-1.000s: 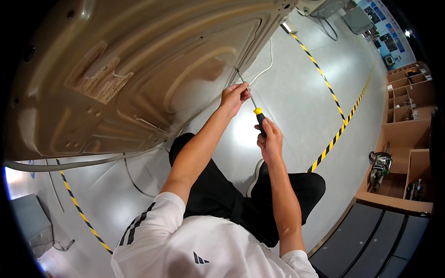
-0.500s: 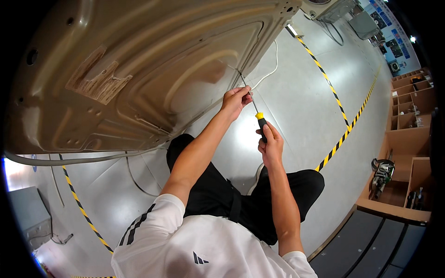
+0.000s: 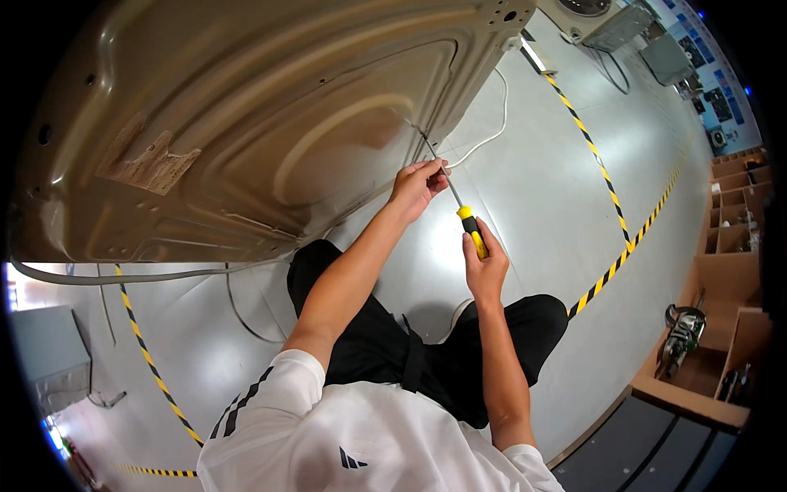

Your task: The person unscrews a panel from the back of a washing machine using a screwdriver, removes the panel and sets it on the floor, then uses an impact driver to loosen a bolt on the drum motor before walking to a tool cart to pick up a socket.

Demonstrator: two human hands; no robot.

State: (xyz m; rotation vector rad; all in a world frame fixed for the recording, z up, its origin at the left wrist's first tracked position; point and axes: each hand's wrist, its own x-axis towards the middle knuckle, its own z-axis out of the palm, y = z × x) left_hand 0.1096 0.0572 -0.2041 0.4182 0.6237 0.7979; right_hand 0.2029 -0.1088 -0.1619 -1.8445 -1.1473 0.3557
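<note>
A long screwdriver with a black and yellow handle slants up and left to the lower edge of a large beige metal panel. My right hand is closed round its handle. Farther up, my left hand pinches the thin shaft between thumb and fingers. The shaft's tip meets the panel near its edge seam; exactly what it touches there is too small to make out. A torn brown label clings to the panel's left part.
A white cable curves over the floor beyond my left hand, and a grey hose runs below the panel. Yellow-black tape marks the floor. At the right stands a wooden compartment shelf with tools; a grey box is at left.
The view has shifted slightly. My right hand has turned on the screwdriver handle, whose yellow side now shows. My left hand keeps its pinch on the shaft.
</note>
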